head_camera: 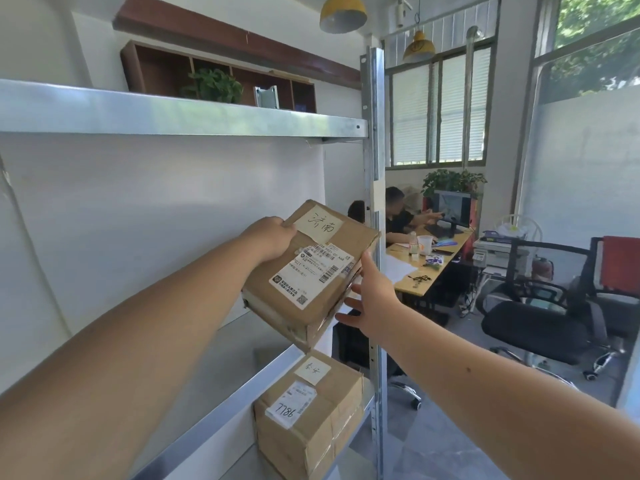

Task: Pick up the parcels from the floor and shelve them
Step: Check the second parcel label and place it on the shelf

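A brown cardboard parcel (311, 268) with a white shipping label and a handwritten tag is tilted in the air, just above the middle shelf (221, 372) of a grey metal rack. My left hand (273, 237) grips its far left edge. My right hand (370, 299) presses against its right side with the fingers spread. A second taped parcel (311, 410), marked 7786, stands on the shelf below, near the rack's right post (377, 237).
An upper metal shelf (173, 116) runs overhead. Right of the rack are black office chairs (540, 320), a wooden desk (429, 265) with cups and a monitor, and two seated people (398, 216). Grey floor lies between.
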A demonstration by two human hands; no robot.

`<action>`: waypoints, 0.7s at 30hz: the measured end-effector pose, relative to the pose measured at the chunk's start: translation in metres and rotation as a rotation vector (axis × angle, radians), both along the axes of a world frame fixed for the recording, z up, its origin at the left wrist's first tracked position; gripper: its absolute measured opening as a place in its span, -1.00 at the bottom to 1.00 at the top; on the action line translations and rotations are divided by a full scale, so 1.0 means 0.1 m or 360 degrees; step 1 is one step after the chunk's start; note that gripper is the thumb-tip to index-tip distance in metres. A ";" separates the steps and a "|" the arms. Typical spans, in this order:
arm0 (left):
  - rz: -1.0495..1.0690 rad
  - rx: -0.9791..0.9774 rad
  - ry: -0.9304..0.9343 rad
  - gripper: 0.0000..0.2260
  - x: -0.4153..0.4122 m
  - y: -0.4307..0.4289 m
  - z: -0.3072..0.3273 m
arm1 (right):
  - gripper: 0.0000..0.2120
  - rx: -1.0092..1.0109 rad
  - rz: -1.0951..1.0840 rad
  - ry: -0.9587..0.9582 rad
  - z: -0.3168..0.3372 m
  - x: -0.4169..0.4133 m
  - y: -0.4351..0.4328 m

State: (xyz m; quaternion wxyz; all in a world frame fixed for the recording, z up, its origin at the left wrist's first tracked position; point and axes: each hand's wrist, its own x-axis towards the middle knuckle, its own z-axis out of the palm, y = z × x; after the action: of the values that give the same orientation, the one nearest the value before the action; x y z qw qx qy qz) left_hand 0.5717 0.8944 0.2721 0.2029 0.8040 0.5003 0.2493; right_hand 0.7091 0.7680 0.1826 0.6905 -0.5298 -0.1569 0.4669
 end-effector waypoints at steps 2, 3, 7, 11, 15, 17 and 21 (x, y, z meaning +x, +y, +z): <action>0.0033 -0.0009 0.0070 -0.61 0.04 0.11 0.00 | -0.50 -0.0031 0.0045 -0.0008 -0.04 0.07 0.15; 0.0049 -0.0023 0.0103 -0.60 0.05 0.16 -0.01 | -0.48 -0.0053 0.0063 -0.0010 -0.08 0.09 0.22; 0.0101 -0.0041 0.0141 -0.58 -0.01 0.36 -0.12 | -0.52 -0.0143 0.0078 -0.0046 -0.15 0.11 0.48; 0.0135 0.0150 0.0157 -0.57 -0.11 0.52 -0.16 | -0.52 -0.0187 0.0110 -0.0144 -0.15 0.11 0.63; 0.0007 0.0305 0.0279 -0.53 -0.14 0.57 -0.18 | -0.54 -0.0231 0.0148 -0.0227 -0.16 0.07 0.71; -0.0081 0.0361 0.0394 -0.51 -0.12 0.55 -0.17 | -0.56 -0.0232 0.0140 -0.0313 -0.17 0.04 0.72; -0.0246 0.0602 0.0722 -0.53 -0.03 0.46 -0.09 | -0.53 -0.0265 0.0140 -0.0324 -0.18 0.03 0.75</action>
State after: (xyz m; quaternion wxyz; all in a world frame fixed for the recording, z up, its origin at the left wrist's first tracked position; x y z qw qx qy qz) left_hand 0.5688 0.9401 0.2632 -0.0489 0.8984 0.4148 0.1360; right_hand 0.7118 0.8434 0.1651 0.6035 -0.6225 -0.2099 0.4520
